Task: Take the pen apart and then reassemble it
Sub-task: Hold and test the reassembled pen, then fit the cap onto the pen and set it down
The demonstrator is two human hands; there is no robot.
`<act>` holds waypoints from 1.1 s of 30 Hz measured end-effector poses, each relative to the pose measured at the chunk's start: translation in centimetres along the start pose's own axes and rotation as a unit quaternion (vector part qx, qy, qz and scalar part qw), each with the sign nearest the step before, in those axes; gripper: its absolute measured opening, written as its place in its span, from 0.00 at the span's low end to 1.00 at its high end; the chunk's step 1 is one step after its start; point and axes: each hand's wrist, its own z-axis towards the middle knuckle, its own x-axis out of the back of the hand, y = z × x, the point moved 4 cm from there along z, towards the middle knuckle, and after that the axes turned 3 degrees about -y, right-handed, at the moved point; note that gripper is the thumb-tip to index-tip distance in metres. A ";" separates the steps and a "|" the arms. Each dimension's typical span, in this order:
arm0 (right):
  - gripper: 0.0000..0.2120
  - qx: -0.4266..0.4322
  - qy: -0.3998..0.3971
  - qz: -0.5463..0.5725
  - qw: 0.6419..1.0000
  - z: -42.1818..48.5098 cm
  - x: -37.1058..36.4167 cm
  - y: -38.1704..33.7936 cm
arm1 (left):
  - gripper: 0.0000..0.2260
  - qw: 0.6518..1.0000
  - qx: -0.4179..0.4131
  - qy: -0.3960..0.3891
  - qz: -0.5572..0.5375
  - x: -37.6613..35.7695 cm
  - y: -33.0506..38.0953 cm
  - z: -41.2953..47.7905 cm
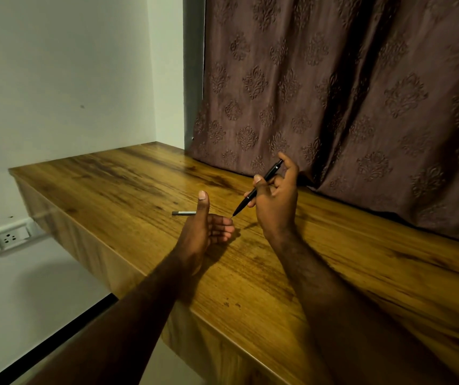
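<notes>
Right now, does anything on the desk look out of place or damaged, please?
Nothing looks damaged. A slim dark stick lies loose on the desk beside the left hand, apart from the black pen the right hand holds.

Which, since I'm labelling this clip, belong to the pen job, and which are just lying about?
Job: black pen, gripped by the right hand; short grey stick beside the left hand, probably a pen part.
Just there: wooden table, curtain, wall socket.
</notes>
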 end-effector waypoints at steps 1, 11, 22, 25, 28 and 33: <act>0.26 0.003 0.001 -0.002 1.000 0.0 0.0 0.0 | 0.45 1.000 -0.001 0.001 0.001 0.0 0.0 0.0; 0.23 0.014 -0.001 -0.029 0.999 -0.2 -0.1 0.0 | 0.46 1.000 -0.005 0.004 0.008 0.2 -0.2 0.1; 0.25 0.029 -0.033 -0.069 0.997 -1.9 -1.0 -0.3 | 0.45 1.000 0.010 0.005 -0.019 0.3 -0.1 0.0; 0.23 0.045 -0.035 -0.080 0.995 -2.4 -1.1 -0.3 | 0.44 1.000 0.013 0.010 -0.025 0.4 -0.1 0.1; 0.20 0.066 -0.032 -0.104 0.992 -2.7 -1.2 -0.4 | 0.38 0.999 0.005 0.026 -0.034 0.3 -0.1 0.1; 0.15 -0.004 -0.008 -0.031 0.999 -2.5 -1.1 0.1 | 0.17 0.979 -0.064 0.195 -0.004 1.3 -0.2 -0.1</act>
